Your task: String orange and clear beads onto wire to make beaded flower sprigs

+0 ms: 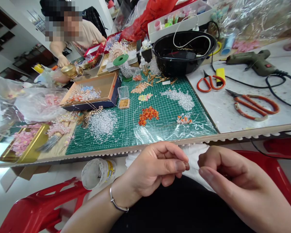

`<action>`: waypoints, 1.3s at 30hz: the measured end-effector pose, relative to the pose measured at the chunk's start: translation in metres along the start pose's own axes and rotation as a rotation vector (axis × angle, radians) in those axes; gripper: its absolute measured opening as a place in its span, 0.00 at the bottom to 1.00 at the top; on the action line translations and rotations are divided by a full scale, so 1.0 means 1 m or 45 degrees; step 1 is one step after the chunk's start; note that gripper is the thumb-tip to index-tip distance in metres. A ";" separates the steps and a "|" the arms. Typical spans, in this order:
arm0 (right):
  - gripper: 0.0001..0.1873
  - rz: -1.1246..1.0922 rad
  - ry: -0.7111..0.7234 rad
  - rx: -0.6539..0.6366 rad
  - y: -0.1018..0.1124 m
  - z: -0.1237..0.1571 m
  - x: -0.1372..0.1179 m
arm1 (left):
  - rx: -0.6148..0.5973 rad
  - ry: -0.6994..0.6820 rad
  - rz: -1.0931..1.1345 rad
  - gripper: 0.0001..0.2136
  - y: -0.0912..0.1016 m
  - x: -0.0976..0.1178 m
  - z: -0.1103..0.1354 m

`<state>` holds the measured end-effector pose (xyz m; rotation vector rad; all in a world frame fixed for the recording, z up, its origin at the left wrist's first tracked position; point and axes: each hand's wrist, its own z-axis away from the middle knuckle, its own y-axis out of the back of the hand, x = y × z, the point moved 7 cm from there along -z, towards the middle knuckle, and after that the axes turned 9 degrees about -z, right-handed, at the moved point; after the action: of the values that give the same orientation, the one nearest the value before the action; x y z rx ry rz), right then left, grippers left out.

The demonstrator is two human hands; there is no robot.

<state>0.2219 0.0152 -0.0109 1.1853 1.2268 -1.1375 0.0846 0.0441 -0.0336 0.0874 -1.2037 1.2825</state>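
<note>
My left hand (155, 168) is held over my lap below the table edge, thumb and forefinger pinched together. My right hand (230, 174) faces it, fingers curled in a pinch. A very fine thread or wire (193, 167) seems to run between the two pinches; it is too thin to name for sure. In front of them lies a green cutting mat (126, 129) with piles of clear beads (102, 123), orange beads (147, 115) and more clear beads (180, 98).
Two orange-handled scissors (210, 83) (254, 103), a glue gun (253, 61) and a black bowl (184, 55) lie right and back. A brown tray (104, 84), plastic bags and a gold tray (35, 145) sit left. Another person works at the far left. Red stools flank my legs.
</note>
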 end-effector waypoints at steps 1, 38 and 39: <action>0.19 0.003 -0.005 0.007 0.001 0.000 0.000 | -0.003 -0.002 -0.004 0.06 0.000 0.000 0.000; 0.08 -0.138 -0.434 -0.160 0.005 -0.018 0.037 | 0.429 -0.646 -2.579 0.11 0.025 0.131 -0.143; 0.08 -0.139 -0.421 -0.173 0.006 -0.019 0.035 | 0.419 -0.633 -2.613 0.10 0.029 0.131 -0.157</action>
<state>0.2273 0.0352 -0.0458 0.7986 1.1035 -1.2530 0.1369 0.2432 -0.0253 1.4953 -0.6216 -0.4563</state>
